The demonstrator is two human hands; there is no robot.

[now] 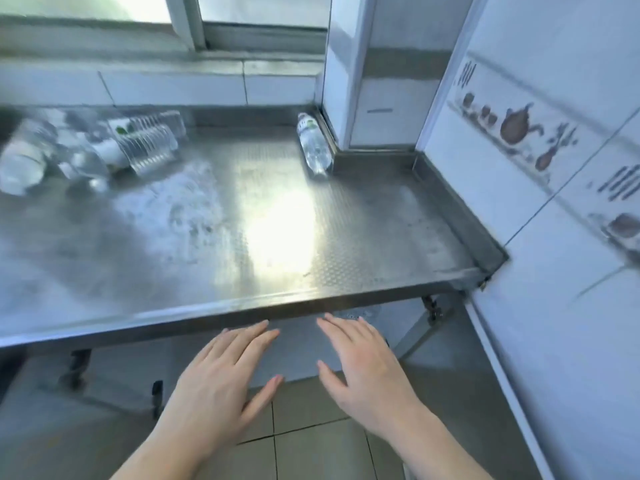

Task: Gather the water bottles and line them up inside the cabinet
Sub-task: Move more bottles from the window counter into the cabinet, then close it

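Steel counter (242,220) in a tiled corner w/ window. Left hand (221,372) & right hand (363,368) hover flat, fingers spread, holding nothing, below its front edge. One bottle (313,147) lies back-right, blurry bottle pile (86,150) back-left.

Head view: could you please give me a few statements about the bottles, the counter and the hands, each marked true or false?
1. Both hands hold bottles. False: the left hand and right hand are open and hold nothing.
2. A single bottle lies on its side near the back right corner of the counter. True.
3. A bottle cluster lies at the counter's back left. True.
4. The single bottle stands upright. False: it lies down.
5. The hands rest on the counter. False: they hover in front of its front edge.
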